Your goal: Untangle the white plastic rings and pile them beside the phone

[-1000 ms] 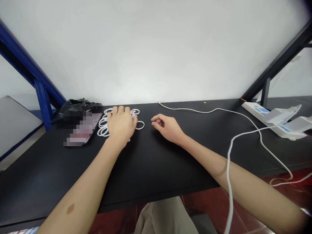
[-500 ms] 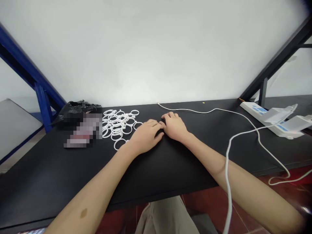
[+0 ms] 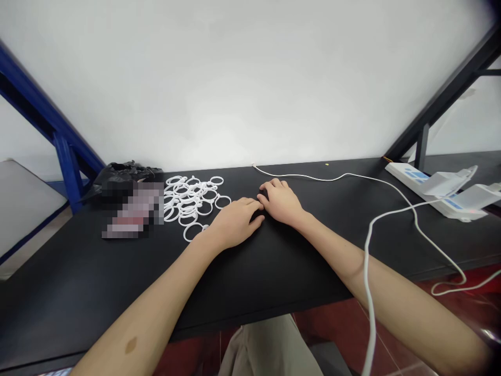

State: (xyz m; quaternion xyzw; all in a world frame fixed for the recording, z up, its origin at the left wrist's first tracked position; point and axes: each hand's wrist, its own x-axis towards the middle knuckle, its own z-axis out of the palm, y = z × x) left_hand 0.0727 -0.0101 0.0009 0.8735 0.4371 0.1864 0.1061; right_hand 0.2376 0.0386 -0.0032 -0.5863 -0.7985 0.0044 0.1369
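My left hand (image 3: 236,223) rests on the black table (image 3: 250,277), palm down, with its thumb held apart from the fingers. Facing it, my right hand (image 3: 280,201) also lies on the tabletop, fingers spread and slightly bent. The fingertips of the two hands meet or nearly meet; I cannot tell if they touch. No object shows in either one. Left of my left hand is a loose pile of white plastic rings (image 3: 188,197), each with a small tab. One ring (image 3: 192,232) lies right beside my left wrist, partly covered by it.
A white cable (image 3: 366,256) loops over my right forearm and along the table's back. White devices with blue panels (image 3: 420,180) stand at the right. A black plastic bag (image 3: 123,171) and a pixelated patch are at the left. Blue (image 3: 66,151) and dark metal supports flank the white wall.
My left hand has flattened and lowered a little, its fingers now closer to the tabletop. The right hand has barely shifted. The rings lie as before.
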